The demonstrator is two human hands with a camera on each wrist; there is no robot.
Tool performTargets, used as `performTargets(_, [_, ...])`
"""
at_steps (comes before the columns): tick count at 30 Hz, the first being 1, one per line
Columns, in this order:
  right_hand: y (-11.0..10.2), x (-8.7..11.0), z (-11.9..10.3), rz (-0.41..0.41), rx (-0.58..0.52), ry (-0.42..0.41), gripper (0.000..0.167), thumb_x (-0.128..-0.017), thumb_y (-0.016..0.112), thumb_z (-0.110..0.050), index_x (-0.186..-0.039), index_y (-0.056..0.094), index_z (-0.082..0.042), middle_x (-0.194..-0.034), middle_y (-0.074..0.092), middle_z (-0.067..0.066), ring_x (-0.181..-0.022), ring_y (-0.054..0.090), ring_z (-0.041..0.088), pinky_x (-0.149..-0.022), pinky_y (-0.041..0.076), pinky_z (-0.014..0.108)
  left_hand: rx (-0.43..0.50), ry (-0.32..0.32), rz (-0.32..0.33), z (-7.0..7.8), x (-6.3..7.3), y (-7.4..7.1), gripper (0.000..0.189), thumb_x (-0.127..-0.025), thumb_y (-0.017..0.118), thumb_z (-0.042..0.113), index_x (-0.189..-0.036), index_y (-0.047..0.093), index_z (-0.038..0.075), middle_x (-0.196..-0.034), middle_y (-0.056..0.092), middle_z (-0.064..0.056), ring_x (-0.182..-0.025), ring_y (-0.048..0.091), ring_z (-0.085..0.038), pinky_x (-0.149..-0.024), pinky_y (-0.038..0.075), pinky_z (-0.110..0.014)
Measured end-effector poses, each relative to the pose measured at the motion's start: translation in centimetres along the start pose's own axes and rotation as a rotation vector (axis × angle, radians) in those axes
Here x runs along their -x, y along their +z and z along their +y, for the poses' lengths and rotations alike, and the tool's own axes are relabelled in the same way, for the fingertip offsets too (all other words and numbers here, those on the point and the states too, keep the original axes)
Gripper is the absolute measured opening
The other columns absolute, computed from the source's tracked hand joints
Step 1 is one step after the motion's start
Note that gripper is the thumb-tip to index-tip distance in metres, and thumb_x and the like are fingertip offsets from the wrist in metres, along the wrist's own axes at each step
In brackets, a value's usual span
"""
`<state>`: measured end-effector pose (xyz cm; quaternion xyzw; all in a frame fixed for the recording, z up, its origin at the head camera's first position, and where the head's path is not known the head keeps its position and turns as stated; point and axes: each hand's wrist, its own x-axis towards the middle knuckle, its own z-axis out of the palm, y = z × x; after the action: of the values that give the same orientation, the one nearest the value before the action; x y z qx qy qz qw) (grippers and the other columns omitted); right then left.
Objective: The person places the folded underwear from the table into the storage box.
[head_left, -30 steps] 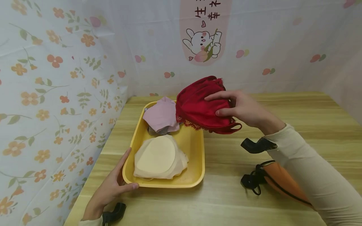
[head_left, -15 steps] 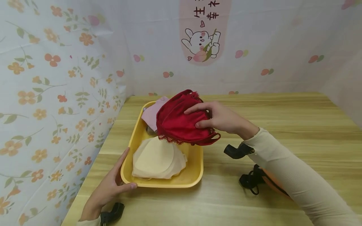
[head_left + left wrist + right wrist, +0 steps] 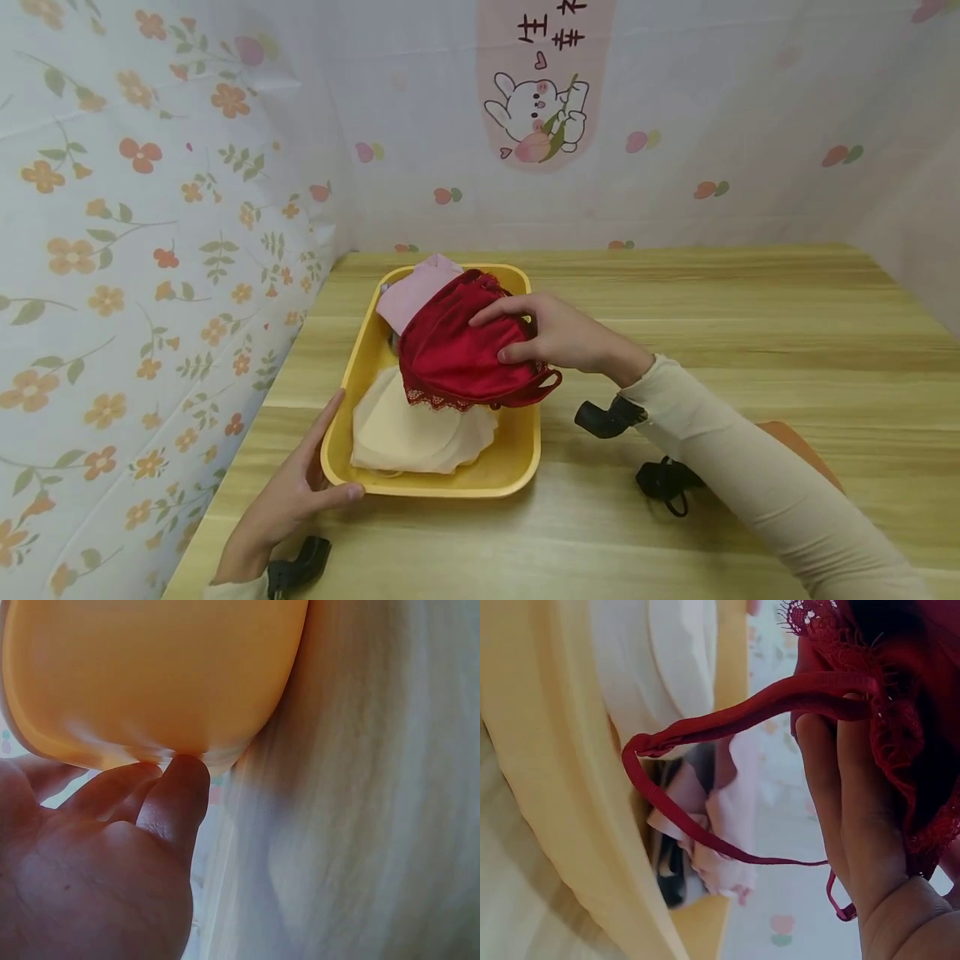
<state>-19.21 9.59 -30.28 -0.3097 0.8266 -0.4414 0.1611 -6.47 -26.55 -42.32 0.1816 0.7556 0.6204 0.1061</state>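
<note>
My right hand (image 3: 562, 333) holds a red satin bra (image 3: 465, 346) with lace trim, its thumb and fingers pinching the fabric. The bra hangs over the middle of a yellow plastic tray (image 3: 528, 450); a thin strap (image 3: 705, 724) loops down in the right wrist view. Under it, a folded cream garment (image 3: 405, 433) lies in the tray's near part. Farther back is a pink cloth item (image 3: 416, 292), partly hidden by the bra. My left hand (image 3: 288, 496) rests on the tray's near left corner, thumb and fingers spread along the outer wall (image 3: 165, 675).
The tray stands on a wooden table (image 3: 712, 308). To the right lie a black buckle with a strap (image 3: 660, 483) and an orange item (image 3: 798, 446), partly behind the right sleeve. Patterned cloth walls (image 3: 420, 108) rise at the back and left.
My right hand has carried the red bra left and lower, from the tray's far right side to above its middle. The left hand has stayed at the tray's corner.
</note>
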Motion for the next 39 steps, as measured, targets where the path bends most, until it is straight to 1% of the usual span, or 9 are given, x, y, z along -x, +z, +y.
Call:
performTargets(3, [0.7, -0.2, 0.2, -0.014, -0.014, -0.014, 0.043, -0.086, 0.072, -0.003, -0.127, 0.069, -0.018, -0.130, 0.061, 0.009, -0.117, 0.051, 0.025, -0.080, 0.055, 0.029, 0.013, 0.000, -0.005, 0.0, -0.1, 0.0, 0.109, -0.087, 0.070, -0.004, -0.164, -0.002, 0.023, -0.167, -0.005, -0.023, -0.132, 0.043, 0.005, -0.100, 0.049, -0.015])
performTargets(7, [1.5, -0.3, 0.5, -0.047, -0.053, -0.020, 0.043, -0.087, 0.070, -0.002, -0.128, 0.068, -0.016, -0.136, 0.059, 0.010, -0.123, 0.049, 0.027, -0.084, 0.057, 0.028, 0.012, -0.014, -0.003, 0.0, -0.1, 0.0, 0.109, -0.087, 0.071, -0.003, -0.163, -0.002, 0.024, -0.168, -0.005, -0.022, -0.132, 0.043, 0.006, -0.100, 0.049, -0.015])
performTargets(11, [2.3, -0.3, 0.8, -0.065, -0.086, 0.000, 0.043, -0.087, 0.070, -0.002, -0.128, 0.067, -0.015, -0.137, 0.057, 0.010, -0.124, 0.049, 0.027, -0.086, 0.057, 0.029, -0.005, -0.032, 0.005, 0.0, -0.1, 0.1, 0.109, -0.087, 0.071, -0.001, -0.163, -0.001, 0.026, -0.168, -0.003, -0.022, -0.133, 0.041, 0.007, -0.101, 0.047, -0.013])
performTargets(15, [3.2, -0.3, 1.1, -0.082, -0.094, 0.006, 0.042, -0.088, 0.070, -0.004, -0.129, 0.067, -0.015, -0.135, 0.058, 0.010, -0.126, 0.048, 0.027, -0.088, 0.056, 0.028, -0.031, -0.029, 0.017, 0.0, 0.0, 0.1, 0.109, -0.087, 0.072, -0.001, -0.164, 0.000, 0.026, -0.168, -0.001, -0.022, -0.134, 0.039, 0.008, -0.103, 0.043, -0.011])
performTargets(18, [4.0, -0.5, 1.3, -0.094, -0.086, 0.004, 0.041, -0.088, 0.070, -0.005, -0.128, 0.067, -0.016, -0.135, 0.060, 0.008, -0.126, 0.049, 0.025, -0.088, 0.055, 0.027, -0.043, -0.022, 0.023, 0.0, 0.1, 0.1, 0.108, -0.086, 0.072, -0.001, -0.164, 0.001, 0.025, -0.169, 0.000, -0.021, -0.136, 0.037, 0.009, -0.104, 0.040, -0.009])
performTargets(22, [4.9, -0.8, 1.3, -0.109, -0.085, 0.003, 0.041, -0.087, 0.071, -0.006, -0.126, 0.068, -0.017, -0.134, 0.061, 0.007, -0.121, 0.051, 0.024, -0.087, 0.055, 0.026, -0.033, -0.024, 0.025, 0.0, 0.2, 0.2, 0.108, -0.087, 0.072, -0.001, -0.164, 0.001, 0.026, -0.169, -0.001, -0.021, -0.136, 0.037, 0.010, -0.105, 0.040, -0.009])
performTargets(26, [5.7, -1.0, 1.3, -0.134, -0.091, 0.006, 0.041, -0.087, 0.072, -0.005, -0.127, 0.067, -0.015, -0.135, 0.060, 0.009, -0.120, 0.052, 0.024, -0.087, 0.056, 0.024, -0.016, -0.024, 0.022, -0.1, 0.2, 0.2, 0.108, -0.087, 0.071, -0.002, -0.164, 0.000, 0.026, -0.168, -0.003, -0.021, -0.135, 0.039, 0.009, -0.103, 0.043, -0.010])
performTargets(30, [6.3, -1.1, 1.3, -0.135, -0.070, 0.016, 0.043, -0.087, 0.072, -0.004, -0.129, 0.066, -0.015, -0.136, 0.059, 0.009, -0.121, 0.050, 0.023, -0.087, 0.053, 0.022, -0.003, -0.018, 0.014, -0.2, 0.1, 0.3, 0.108, -0.087, 0.070, -0.003, -0.164, -0.001, 0.025, -0.168, -0.004, -0.021, -0.134, 0.041, 0.008, -0.102, 0.045, -0.013])
performTargets(39, [6.8, -1.2, 1.5, -0.175, -0.056, 0.030, 0.048, -0.085, 0.074, -0.003, -0.131, 0.065, -0.013, -0.136, 0.059, 0.009, -0.114, 0.054, 0.019, -0.088, 0.051, 0.022, 0.028, -0.014, 0.003, -0.2, 0.1, 0.1, 0.107, -0.087, 0.069, -0.004, -0.164, -0.001, 0.024, -0.167, -0.001, -0.023, -0.131, 0.044, 0.007, -0.100, 0.049, -0.016])
